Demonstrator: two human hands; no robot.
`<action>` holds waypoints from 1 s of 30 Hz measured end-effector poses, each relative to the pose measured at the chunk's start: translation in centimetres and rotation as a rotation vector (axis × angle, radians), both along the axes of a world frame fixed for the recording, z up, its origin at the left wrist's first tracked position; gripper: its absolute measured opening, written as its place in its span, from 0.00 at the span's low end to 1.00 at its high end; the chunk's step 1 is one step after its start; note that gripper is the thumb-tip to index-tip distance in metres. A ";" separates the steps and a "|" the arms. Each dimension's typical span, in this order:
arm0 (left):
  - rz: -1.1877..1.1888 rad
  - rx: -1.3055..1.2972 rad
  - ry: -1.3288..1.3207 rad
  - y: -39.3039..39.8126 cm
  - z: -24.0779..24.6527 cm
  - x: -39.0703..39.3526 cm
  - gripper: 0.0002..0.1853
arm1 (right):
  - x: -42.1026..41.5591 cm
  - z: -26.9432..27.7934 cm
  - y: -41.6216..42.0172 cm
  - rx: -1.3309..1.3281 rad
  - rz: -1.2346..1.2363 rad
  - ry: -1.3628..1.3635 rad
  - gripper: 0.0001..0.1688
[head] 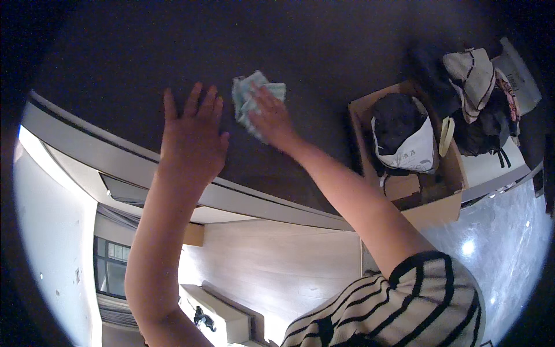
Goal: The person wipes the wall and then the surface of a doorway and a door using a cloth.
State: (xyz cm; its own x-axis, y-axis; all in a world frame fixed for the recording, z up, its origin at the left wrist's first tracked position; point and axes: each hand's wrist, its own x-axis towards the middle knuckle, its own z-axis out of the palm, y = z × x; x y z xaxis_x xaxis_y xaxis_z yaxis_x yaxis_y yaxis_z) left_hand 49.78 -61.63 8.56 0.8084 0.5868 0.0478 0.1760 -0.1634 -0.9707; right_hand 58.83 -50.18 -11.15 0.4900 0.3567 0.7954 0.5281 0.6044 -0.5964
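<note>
My left hand (194, 132) is palm down over a dark, flat surface (143, 47), with its fingers spread and nothing in them. Whether it rests on the surface I cannot tell. To its right, my right hand (273, 117) lies on a crumpled, pale green checked cloth (243, 104). The fingers press the cloth flat against the dark surface, and the palm hides part of it.
Right of my right arm, an open cardboard box (362, 143) holds a white bag (401, 160) bearing writing, with black material in its top. Beyond it are a black bag (479, 134), a beige cloth with dark stripes (470, 78) and a grey translucent container (520, 82). The surface's pale edge (277, 204) runs nearest me.
</note>
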 end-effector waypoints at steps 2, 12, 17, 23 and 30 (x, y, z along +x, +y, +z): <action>-0.021 -0.022 0.000 0.3 0.0 0.4 0.30 | 2.5 -4.8 4.8 -0.163 -0.118 -0.134 0.27; -0.001 0.017 0.029 0.8 0.0 0.4 0.32 | -6.4 -25.5 -7.1 -0.650 0.044 0.502 0.32; -0.038 0.039 -0.046 0.6 1.9 0.0 0.30 | -5.2 -5.8 -10.4 -0.080 0.173 -0.015 0.35; -0.169 0.046 -0.083 -0.3 2.0 -0.8 0.27 | -3.5 -1.1 -8.6 -0.081 0.154 -0.070 0.38; -0.131 0.050 -0.100 0.1 1.9 -1.0 0.24 | -5.3 0.5 -12.6 -0.086 0.147 -0.163 0.38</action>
State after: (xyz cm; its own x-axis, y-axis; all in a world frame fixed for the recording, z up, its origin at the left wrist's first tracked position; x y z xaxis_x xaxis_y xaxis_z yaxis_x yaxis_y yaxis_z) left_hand 48.74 -61.53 10.47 0.8673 0.4718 0.1587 0.2528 -0.1430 -0.9569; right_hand 53.54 -62.82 -10.62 0.2951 0.4847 0.8234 0.5321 0.6324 -0.5630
